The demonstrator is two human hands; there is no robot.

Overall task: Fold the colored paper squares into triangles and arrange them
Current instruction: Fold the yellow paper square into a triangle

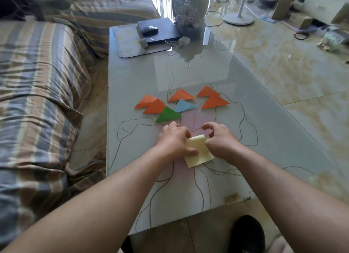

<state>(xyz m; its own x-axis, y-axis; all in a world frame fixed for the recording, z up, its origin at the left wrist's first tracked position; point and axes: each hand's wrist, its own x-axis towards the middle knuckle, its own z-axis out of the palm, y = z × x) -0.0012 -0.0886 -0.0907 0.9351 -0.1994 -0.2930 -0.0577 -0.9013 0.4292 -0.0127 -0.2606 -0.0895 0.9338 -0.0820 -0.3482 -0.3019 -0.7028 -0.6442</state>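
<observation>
We note a pale yellow paper square (198, 152) on the glass table (264, 139), its far edge curled over. Our left hand (173, 141) presses it, thumb on top; our right hand (217, 139) pinches the curled edge. Beyond the yellow paper lie a green triangle (168, 115), a blue triangle (184, 105) and five orange triangles (214, 101).

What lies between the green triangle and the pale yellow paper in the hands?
In the head view, only bare glass tabletop lies between the green triangle and the yellow paper.
</observation>
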